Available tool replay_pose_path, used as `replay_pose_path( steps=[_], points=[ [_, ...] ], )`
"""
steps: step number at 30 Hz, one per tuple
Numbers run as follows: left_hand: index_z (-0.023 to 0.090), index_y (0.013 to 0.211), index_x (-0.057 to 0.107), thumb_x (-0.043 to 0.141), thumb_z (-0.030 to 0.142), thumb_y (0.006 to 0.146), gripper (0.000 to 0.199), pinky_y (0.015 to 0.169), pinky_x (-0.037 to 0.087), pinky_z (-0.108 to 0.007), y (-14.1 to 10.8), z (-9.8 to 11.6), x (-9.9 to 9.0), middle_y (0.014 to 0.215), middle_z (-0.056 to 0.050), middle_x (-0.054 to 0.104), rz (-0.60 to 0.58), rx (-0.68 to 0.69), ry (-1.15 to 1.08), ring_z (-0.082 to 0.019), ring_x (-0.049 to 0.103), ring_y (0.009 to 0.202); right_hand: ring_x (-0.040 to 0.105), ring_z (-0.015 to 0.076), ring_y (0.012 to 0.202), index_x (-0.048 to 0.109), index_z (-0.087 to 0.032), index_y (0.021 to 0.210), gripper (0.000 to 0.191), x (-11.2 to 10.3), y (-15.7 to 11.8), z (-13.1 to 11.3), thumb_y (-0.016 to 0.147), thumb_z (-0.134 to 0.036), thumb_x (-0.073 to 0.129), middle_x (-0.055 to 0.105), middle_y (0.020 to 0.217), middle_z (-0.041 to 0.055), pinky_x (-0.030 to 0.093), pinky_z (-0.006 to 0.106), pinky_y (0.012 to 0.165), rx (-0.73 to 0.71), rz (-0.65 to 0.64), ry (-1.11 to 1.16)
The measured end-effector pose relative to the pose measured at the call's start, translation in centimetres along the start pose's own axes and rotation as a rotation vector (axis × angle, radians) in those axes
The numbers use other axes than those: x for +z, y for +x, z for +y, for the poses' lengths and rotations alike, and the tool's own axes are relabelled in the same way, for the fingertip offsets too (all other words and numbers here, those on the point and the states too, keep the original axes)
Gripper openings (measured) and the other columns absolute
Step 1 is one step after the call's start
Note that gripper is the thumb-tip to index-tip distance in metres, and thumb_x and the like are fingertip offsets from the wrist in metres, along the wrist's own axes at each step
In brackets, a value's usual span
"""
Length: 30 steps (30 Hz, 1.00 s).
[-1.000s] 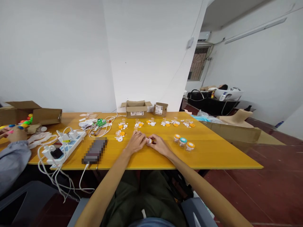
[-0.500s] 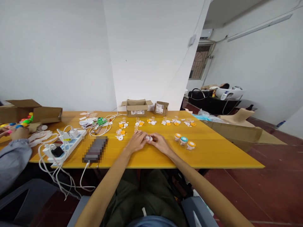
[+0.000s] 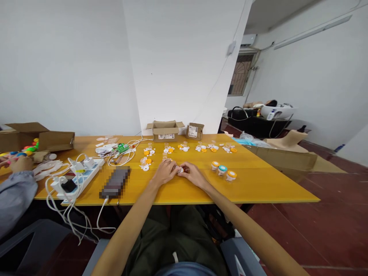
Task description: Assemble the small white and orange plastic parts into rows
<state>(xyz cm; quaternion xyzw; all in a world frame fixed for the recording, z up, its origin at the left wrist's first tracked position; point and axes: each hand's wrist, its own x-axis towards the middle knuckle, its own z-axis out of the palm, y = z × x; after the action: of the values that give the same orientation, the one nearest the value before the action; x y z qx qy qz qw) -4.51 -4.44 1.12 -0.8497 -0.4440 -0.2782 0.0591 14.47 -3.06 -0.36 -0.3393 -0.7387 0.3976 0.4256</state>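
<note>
1. While the left hand's (image 3: 165, 172) fingers grip one side of a small clear-and-white container (image 3: 179, 170), just below the frame's centre, the right hand's (image 3: 193, 174) bent fingers grip the other.
2. Three lidded jars (image 3: 222, 171), two orange-topped and one teal-topped, stand right of centre on the yellow tabletop (image 3: 264, 189).
3. An open cardboard box (image 3: 166, 134) sits beyond the hands.

Your single view is head-mounted — it looks forward and downward from above your lap, across the table (image 3: 253, 184) to the wall (image 3: 175, 65). The table's near edge lies close; the room at right sits farther off. No second view shares coverage.
</note>
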Motion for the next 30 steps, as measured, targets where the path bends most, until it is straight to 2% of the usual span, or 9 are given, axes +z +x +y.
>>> replay_pose_path(
  steps=[10, 14, 18, 22, 30],
  points=[
    [0.024, 0.087, 0.065, 0.045, 0.043, 0.102, 0.031, 0.092, 0.048, -0.039, 0.05, 0.05, -0.03, 0.082, -0.004, 0.067, 0.011, -0.064, -0.025, -0.023, 0.064, 0.090, 0.066, 0.0195, 0.079, 0.066, -0.022, 0.086, 0.023, 0.07, -0.08, 0.06, 0.071, -0.036, 0.078, 0.073, 0.088, 0.0008, 0.055, 0.035, 0.077, -0.028, 0.029, -0.060],
    [0.025, 0.100, 0.065, 0.047, 0.044, 0.100, 0.026, 0.093, 0.048, -0.039, -0.25, 0.28, -0.34, 0.087, -0.004, 0.068, 0.002, -0.081, -0.056, -0.023, 0.064, 0.093, 0.066, 0.0192, 0.079, 0.066, -0.022, 0.087, 0.028, 0.07, 0.03, 0.22, 0.071, -0.042, 0.079, 0.072, 0.087, 0.0013, 0.056, 0.035, 0.076, -0.029, 0.026, -0.036],
    [0.025, 0.115, 0.061, 0.048, 0.043, 0.100, 0.027, 0.091, 0.049, -0.038, -0.43, 0.56, -0.67, 0.100, -0.006, 0.069, -0.009, -0.039, -0.110, -0.023, 0.063, 0.095, 0.066, 0.0192, 0.080, 0.065, -0.022, 0.088, 0.030, 0.00, 0.00, 0.15, 0.074, -0.046, 0.077, 0.071, 0.087, 0.0017, 0.056, 0.035, 0.077, -0.031, 0.033, -0.015],
    [0.024, 0.107, 0.062, 0.045, 0.041, 0.101, 0.024, 0.090, 0.049, -0.036, -0.22, 0.56, -0.67, 0.099, -0.006, 0.069, -0.039, -0.022, -0.100, -0.022, 0.064, 0.095, 0.065, 0.0195, 0.081, 0.066, -0.022, 0.088, 0.025, -0.05, -0.06, -0.07, 0.074, -0.039, 0.077, 0.071, 0.087, 0.0016, 0.055, 0.036, 0.079, -0.039, 0.042, -0.040],
    [0.023, 0.089, 0.064, 0.045, 0.044, 0.101, 0.031, 0.080, 0.049, -0.033, -0.05, 0.55, -0.51, 0.082, -0.004, 0.069, -0.013, -0.120, -0.053, -0.022, 0.065, 0.083, 0.064, 0.0210, 0.084, 0.069, -0.024, 0.088, 0.015, -0.01, -0.27, -0.63, 0.076, -0.030, 0.074, 0.070, 0.089, 0.0017, 0.054, 0.036, 0.080, -0.118, 0.045, -0.153]
  ],
)
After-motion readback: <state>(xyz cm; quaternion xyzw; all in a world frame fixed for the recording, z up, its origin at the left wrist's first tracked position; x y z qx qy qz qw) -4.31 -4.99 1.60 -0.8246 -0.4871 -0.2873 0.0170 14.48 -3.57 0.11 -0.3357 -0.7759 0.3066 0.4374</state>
